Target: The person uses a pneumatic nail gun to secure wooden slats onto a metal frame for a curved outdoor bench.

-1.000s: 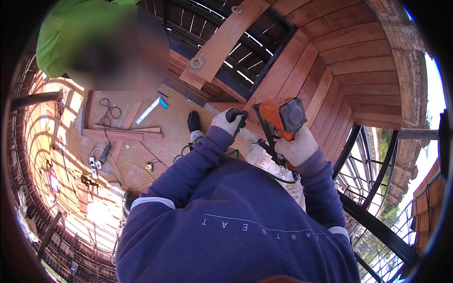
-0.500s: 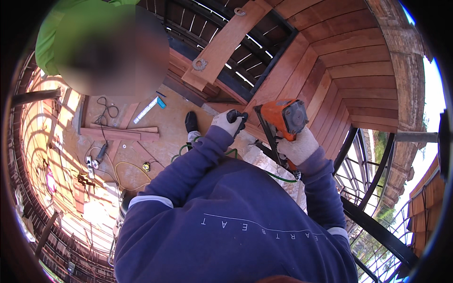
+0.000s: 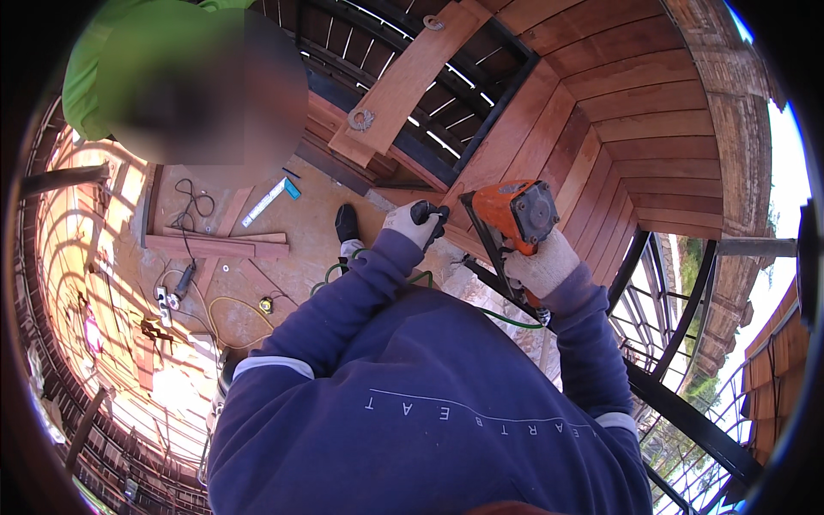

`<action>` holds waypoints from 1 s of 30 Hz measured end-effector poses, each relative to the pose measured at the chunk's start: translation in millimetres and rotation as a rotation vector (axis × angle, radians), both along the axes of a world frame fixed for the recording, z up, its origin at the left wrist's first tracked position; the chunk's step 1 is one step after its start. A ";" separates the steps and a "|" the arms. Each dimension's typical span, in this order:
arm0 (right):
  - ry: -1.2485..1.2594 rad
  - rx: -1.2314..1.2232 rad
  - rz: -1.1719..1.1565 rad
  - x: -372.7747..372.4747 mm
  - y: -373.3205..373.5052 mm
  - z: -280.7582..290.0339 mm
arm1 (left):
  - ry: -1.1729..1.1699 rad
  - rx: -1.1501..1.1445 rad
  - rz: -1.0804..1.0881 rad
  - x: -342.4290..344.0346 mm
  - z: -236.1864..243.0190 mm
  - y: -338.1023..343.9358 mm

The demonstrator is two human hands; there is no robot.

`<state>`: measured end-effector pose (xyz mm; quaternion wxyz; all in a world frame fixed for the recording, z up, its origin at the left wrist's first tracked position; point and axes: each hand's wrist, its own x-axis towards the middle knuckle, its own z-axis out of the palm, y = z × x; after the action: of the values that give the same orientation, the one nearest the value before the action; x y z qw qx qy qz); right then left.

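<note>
My right hand (image 3: 544, 262), in a pale work glove, grips the handle of an orange and black nail gun (image 3: 515, 216). A thin green air hose (image 3: 506, 322) joins the gun near the bottom of its handle. The gun's dark nose points toward the wooden planks (image 3: 515, 142). My left hand (image 3: 417, 223), gloved in white and black, is closed in front of my body, left of the gun. Something small and dark shows at its fingers, too small to name. Both hands are apart from the planks.
A loose board (image 3: 412, 77) with two metal ring-shaped pieces lies across a dark metal frame. A co-worker in a green top (image 3: 86, 86) is at upper left. On the floor are stacked boards (image 3: 219, 246), an angle grinder (image 3: 182, 283), a square (image 3: 264, 202), a tape measure (image 3: 266, 304) and cables.
The nail gun in my right hand has tilted or shifted very slightly. My left hand stays almost where it was.
</note>
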<state>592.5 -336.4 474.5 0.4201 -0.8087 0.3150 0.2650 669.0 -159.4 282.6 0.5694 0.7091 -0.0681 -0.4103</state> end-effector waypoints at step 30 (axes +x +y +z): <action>-0.009 0.004 -0.075 -45.0 -9.6 -3.9 | 0.425 -0.181 -0.036 -36.3 -48.3 -28.0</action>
<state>547.4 -346.0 470.6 0.4329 -0.7966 0.3428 0.2461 632.8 -187.4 234.3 0.6248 0.5514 0.0042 -0.5528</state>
